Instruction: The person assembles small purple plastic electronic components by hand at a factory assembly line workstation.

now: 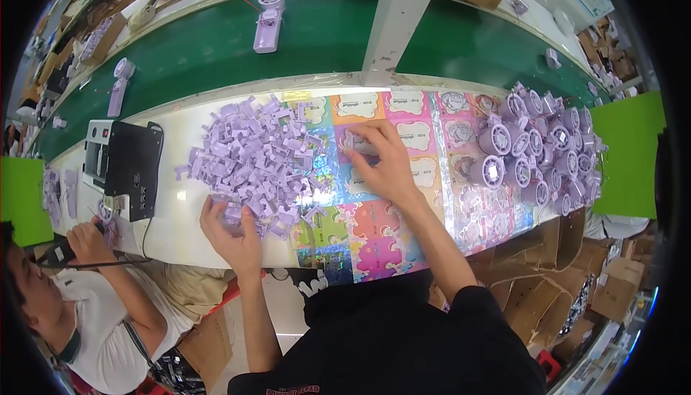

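Note:
A heap of small light purple plastic parts lies on the white-topped table in front of me. My left hand is at the near edge of the heap, its thumb and fingers apart around a few loose parts. My right hand is right of the heap, above a colourful printed sheet. Its thumb and fingertips curl toward each other around something small and pale, too indistinct to name. On the right of the table stand several purple round-headed housings, crowded together, with thin wires on some.
A black boxy device with a cable stands left of the heap. Beyond the table runs a green conveyor belt carrying purple handheld units. A grey post rises at the table's far edge. At the left, a co-worker holds a black tool.

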Demonstrator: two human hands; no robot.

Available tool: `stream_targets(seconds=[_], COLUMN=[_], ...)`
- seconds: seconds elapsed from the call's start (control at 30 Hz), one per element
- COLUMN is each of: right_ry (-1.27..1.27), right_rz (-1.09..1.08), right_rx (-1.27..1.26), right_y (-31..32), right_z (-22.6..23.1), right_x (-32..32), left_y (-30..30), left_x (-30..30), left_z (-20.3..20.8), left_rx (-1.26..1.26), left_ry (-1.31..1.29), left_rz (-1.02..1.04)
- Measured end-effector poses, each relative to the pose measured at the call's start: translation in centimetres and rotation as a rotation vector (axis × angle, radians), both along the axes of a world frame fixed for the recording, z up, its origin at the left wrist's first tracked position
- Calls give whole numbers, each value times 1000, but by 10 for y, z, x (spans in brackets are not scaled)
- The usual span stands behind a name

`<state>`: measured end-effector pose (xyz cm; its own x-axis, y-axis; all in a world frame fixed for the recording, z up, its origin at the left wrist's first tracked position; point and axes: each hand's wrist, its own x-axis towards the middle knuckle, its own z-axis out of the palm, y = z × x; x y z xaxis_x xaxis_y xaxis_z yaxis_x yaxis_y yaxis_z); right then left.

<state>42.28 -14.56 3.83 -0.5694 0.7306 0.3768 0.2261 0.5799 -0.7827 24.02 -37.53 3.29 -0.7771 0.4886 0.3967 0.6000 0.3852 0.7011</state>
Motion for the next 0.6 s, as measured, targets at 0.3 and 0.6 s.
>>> stream_targets(seconds=[0.3,0.6], right_ry=[-128,-104], right_rz=[-161,-269], right_rx=[260,74], right_y=[-19,-57], right_z=[0,11], right_x=[10,39], left_y=[7,-6], left_x=[-12,34], left_z=[-10,6], left_rx=[-6,263], left_ry=[76,491], left_rz=[-63,-297])
